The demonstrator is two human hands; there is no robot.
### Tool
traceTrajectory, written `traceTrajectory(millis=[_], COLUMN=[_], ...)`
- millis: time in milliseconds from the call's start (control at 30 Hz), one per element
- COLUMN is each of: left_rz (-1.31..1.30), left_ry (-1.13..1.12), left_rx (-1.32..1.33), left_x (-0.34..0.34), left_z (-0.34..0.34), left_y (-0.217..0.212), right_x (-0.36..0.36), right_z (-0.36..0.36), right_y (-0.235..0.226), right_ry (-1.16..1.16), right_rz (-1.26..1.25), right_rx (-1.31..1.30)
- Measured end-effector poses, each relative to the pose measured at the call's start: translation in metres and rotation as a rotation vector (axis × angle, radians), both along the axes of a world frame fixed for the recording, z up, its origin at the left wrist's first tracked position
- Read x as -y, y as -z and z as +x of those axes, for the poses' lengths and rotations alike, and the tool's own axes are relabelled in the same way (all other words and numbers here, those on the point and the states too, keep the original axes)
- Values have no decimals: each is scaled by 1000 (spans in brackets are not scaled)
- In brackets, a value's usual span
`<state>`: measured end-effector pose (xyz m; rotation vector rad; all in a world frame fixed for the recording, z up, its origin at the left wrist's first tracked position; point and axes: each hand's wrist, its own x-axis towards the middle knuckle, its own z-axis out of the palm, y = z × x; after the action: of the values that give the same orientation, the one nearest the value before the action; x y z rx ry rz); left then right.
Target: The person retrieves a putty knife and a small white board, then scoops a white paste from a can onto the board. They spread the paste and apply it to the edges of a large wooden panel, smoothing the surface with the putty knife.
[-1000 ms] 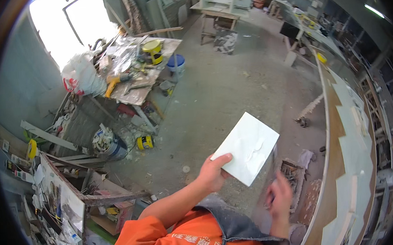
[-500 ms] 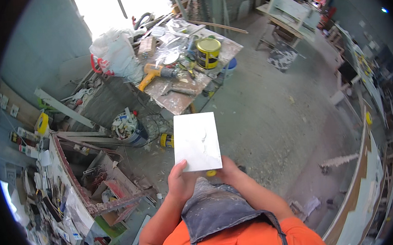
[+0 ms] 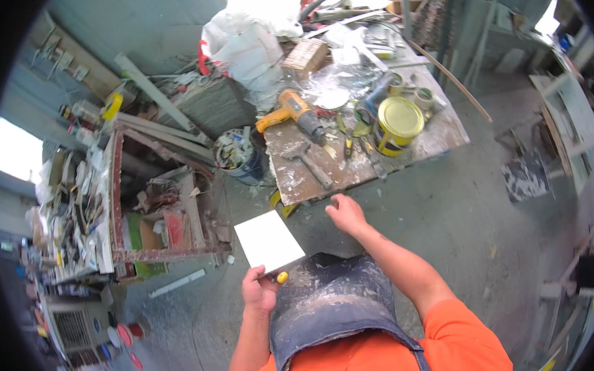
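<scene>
In my left hand (image 3: pixel 257 290) is a flat white rectangular panel (image 3: pixel 268 239), gripped at its near edge. A yellow rounded end (image 3: pixel 283 277) of some tool shows under the panel beside those fingers; the rest of it is hidden. My right hand (image 3: pixel 347 214) is off the panel, its fingers curled and nothing visible in them, just short of the table's near edge. Closest to it on the messy table (image 3: pixel 365 170) lies a dusty T-shaped scraper (image 3: pixel 315 166). Beyond are a yellow-and-black heat gun or drill (image 3: pixel 295 113) and a yellow lidded can (image 3: pixel 400 124).
A white plastic bag (image 3: pixel 243 51) and a brick-like block (image 3: pixel 304 57) sit farther back on the table. Left of the table stand a bucket of scraps (image 3: pixel 239 158) and an open reddish frame (image 3: pixel 115 198) holding debris. A long wooden strip (image 3: pixel 459 84) juts past the table's right side.
My right hand has let go of the panel and moved forward toward the table. The panel, now in my left hand alone, has shifted left and tilted. The view has turned left, nearer the table.
</scene>
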<state>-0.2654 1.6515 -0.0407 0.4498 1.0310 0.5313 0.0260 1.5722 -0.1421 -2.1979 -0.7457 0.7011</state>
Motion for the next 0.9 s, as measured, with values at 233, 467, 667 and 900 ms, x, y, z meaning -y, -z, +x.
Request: traceTrajectory(millis=[233, 467, 667, 900], left_rz=[-111, -181, -148, -33], left_ry=[-57, -45, 224, 420], left_rx=[3, 109, -83, -259], left_x=[15, -24, -32, -28], left_z=[51, 131, 191, 205], left_y=[17, 101, 173, 186], right_x=[-81, -67, 2, 24], right_z=[69, 109, 70, 45], right_y=[25, -28, -70, -51], right_ry=[-316, -218, -320, -440], right_rz=[-316, -156, -280, -428], right_rx=[376, -30, -47, 251])
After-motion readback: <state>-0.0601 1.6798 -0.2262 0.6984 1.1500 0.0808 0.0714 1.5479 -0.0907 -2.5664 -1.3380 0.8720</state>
